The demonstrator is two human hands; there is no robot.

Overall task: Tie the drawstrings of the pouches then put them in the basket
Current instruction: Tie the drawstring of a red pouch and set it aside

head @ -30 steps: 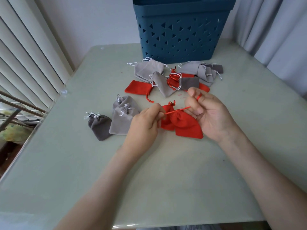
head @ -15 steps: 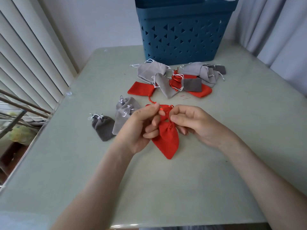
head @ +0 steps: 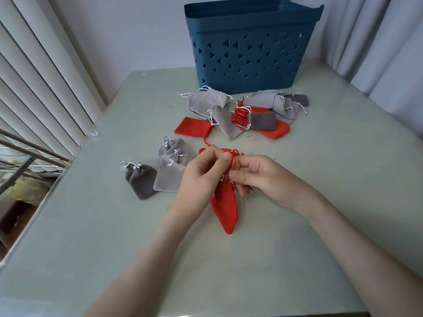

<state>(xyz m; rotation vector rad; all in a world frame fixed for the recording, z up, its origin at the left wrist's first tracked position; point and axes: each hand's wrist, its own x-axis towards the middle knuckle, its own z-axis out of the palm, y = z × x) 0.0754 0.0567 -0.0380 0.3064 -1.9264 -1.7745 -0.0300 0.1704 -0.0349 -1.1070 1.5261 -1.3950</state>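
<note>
Drawstring (head: 233,160) of red pouch (head: 225,211) is pinched by left hand (head: 199,181) and by right hand (head: 265,177).

I watched two bare hands on my feed, the left hand (head: 199,181) and the right hand (head: 265,177). The left forearm (head: 146,259) and the right forearm (head: 343,239) were bare too, uncovered all the way past the near edge of the worktop (head: 91,225) to the limit of my view. The left thumbnail (head: 227,157) was short and plain. Other nails were too soft for me to judge.
</note>
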